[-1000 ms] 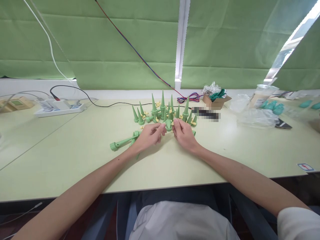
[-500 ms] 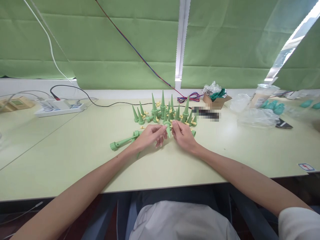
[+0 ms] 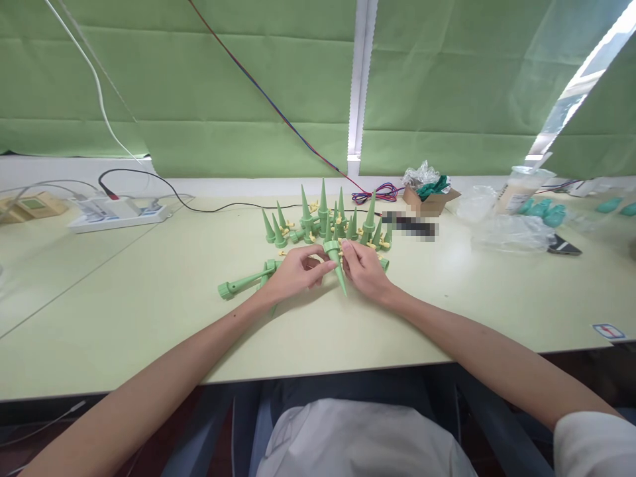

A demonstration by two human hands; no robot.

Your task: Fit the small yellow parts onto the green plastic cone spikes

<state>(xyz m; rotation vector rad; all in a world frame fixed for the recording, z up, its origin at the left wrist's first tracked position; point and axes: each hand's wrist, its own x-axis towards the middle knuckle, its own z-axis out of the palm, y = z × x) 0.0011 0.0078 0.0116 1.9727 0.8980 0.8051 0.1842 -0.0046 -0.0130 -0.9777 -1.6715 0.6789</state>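
Note:
Between my hands, a green plant watering spike (image 3: 337, 265) points down and toward me, its tapered tip hanging over the table. My left hand (image 3: 299, 271) grips it from the left, thumb and index finger at the collar. From the right, my right hand (image 3: 366, 270) pinches the small yellow valve on the spike's side, mostly hidden by the fingertips. Just behind stand several upright green spikes (image 3: 322, 209), many with yellow valves. Beside my left wrist lie loose green spikes (image 3: 241, 283), partly covered by my forearm.
A white power strip (image 3: 119, 218) with plugs lies at the left, and a black cable runs from it across the back. At the back right are a small cardboard box (image 3: 431, 202), coiled wires (image 3: 377, 193), a plastic cup (image 3: 519, 189) and a clear plastic bag (image 3: 514, 235).
The spike has turned in my fingers, so its long tapered body now shows pointing down and right. My left fingers have shifted around its collar; my right hand has hardly moved.

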